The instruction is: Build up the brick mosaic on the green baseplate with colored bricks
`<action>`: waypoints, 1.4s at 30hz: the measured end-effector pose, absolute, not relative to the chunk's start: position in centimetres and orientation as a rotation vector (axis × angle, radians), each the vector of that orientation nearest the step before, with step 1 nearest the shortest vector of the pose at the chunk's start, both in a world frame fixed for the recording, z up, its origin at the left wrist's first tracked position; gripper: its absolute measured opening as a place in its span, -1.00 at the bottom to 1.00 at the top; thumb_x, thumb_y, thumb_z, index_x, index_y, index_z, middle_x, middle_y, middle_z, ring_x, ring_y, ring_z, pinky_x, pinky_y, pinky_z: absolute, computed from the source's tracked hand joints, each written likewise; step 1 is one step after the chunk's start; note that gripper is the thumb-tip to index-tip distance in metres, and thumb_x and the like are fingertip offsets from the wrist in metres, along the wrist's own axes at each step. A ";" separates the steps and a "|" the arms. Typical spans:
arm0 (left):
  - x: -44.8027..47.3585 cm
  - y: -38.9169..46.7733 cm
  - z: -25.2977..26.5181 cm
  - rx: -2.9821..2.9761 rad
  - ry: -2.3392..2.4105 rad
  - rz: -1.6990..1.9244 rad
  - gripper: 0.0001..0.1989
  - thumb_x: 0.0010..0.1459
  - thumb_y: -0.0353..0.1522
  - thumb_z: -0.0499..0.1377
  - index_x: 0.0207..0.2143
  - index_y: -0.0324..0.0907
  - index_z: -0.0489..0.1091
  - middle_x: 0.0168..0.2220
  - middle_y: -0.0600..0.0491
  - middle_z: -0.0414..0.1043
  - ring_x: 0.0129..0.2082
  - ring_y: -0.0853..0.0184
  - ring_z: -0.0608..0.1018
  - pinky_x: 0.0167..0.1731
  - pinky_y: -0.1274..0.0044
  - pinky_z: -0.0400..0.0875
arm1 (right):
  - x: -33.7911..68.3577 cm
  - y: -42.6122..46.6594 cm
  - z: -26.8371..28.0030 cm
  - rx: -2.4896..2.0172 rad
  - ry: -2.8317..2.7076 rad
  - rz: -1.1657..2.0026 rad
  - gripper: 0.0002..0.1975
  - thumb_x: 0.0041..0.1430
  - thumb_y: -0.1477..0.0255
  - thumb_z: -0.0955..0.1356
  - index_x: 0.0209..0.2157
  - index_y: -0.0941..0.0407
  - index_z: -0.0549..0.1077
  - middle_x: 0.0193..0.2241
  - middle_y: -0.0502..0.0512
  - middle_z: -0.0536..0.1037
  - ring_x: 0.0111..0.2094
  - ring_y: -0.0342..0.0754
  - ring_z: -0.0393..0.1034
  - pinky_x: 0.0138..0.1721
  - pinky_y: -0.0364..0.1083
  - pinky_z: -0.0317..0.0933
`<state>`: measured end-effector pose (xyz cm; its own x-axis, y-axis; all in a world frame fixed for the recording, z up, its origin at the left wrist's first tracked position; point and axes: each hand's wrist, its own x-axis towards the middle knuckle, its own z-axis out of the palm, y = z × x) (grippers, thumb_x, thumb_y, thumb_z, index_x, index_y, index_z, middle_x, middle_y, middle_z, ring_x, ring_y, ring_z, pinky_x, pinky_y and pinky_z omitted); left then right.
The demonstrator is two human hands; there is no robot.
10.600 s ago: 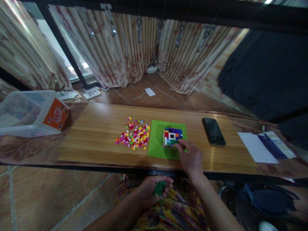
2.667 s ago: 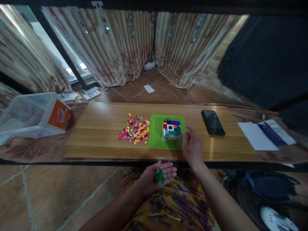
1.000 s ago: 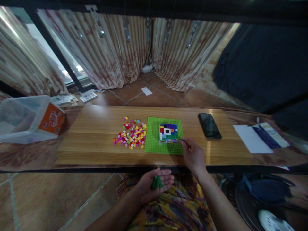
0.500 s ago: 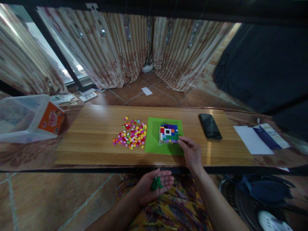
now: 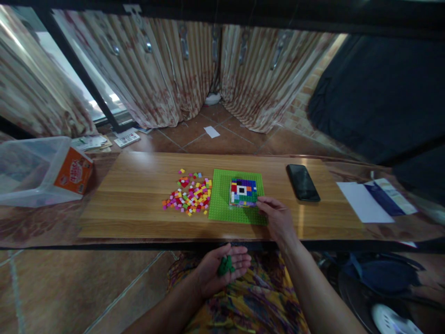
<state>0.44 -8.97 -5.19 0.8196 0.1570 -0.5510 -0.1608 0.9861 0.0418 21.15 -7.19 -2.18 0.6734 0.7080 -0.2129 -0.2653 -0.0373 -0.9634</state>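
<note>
Palm up over my lap, my left hand [image 5: 224,271] has its fingers stretched out and holds a small heap of green toy bricks [image 5: 226,265]. My right hand [image 5: 278,215] has thumb and fingers pinched together at the lower right corner of a square, many-coloured brick build [image 5: 242,191]. Whatever sits between those fingertips is too small and hidden to make out. The build rests on a bright green studded baseplate [image 5: 219,204], with a white ring around a black centre on its top. Left of the baseplate lies a loose pile of small coloured bricks [image 5: 191,197].
A black phone [image 5: 302,183] lies on the wooden tabletop [image 5: 139,185] to the right. Papers [image 5: 365,202] are beyond the board's right end. A clear plastic box [image 5: 34,171] with an orange label stands at the far left.
My right hand stays at the build's corner, its wrist and forearm shifted slightly to the right. The left hand keeps its pose with the green bricks.
</note>
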 end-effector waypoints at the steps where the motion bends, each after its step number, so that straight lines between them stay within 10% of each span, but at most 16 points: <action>1: 0.4 -9.0 -5.2 -0.007 0.588 0.166 -0.61 0.16 -0.26 0.06 -0.13 -0.43 0.39 -0.17 -0.24 0.47 -0.18 0.21 0.52 -0.05 0.40 0.24 | 21.2 -7.2 -2.2 -1.405 -0.392 0.830 -0.80 -0.31 0.43 0.50 -0.50 0.10 0.53 -0.55 -0.07 0.49 -0.54 -0.24 0.26 -0.52 -0.21 0.13; 12: 0.4 -9.1 -4.9 0.022 0.599 0.184 -0.59 0.15 -0.26 0.06 -0.10 -0.43 0.37 -0.15 -0.22 0.46 -0.19 0.24 0.51 -0.04 0.42 0.23 | 20.8 -6.8 -1.7 -1.450 -0.385 0.812 -0.77 -0.34 0.38 0.49 -0.53 0.16 0.50 -0.62 -0.06 0.45 -0.62 -0.23 0.22 -0.57 -0.20 0.14; 21: 0.1 -8.5 -4.1 -0.026 0.490 0.289 -0.54 0.19 -0.21 -0.01 0.01 -0.36 0.28 0.02 -0.23 0.33 0.05 0.18 0.36 0.06 0.38 0.11 | 16.6 -12.5 -0.8 -1.700 -0.952 0.786 -0.82 0.00 0.32 0.37 -0.37 0.12 0.51 -0.40 0.08 0.54 -0.36 -0.06 0.40 -0.30 -0.07 0.28; 31: 0.6 -8.4 -2.9 -0.089 0.447 0.290 -0.59 0.22 -0.17 -0.09 -0.16 -0.29 0.36 -0.35 0.00 0.42 -0.33 0.39 0.46 -0.10 0.52 0.22 | 14.0 -14.7 0.5 -1.728 -1.845 0.582 -0.74 0.18 0.47 0.26 -0.12 -0.03 0.46 -0.22 0.10 0.44 -0.17 -0.02 0.29 -0.14 -0.01 0.20; 42: 0.7 -8.7 -3.1 -0.062 0.440 0.247 -0.65 0.21 -0.19 -0.05 -0.23 -0.25 0.36 -0.43 0.03 0.41 -0.40 0.35 0.47 -0.22 0.50 0.28 | 13.7 -14.6 -1.1 -1.728 -2.007 0.473 -0.84 0.18 0.44 0.26 -0.28 0.03 0.48 -0.31 0.09 0.43 -0.24 -0.02 0.28 -0.21 -0.03 0.17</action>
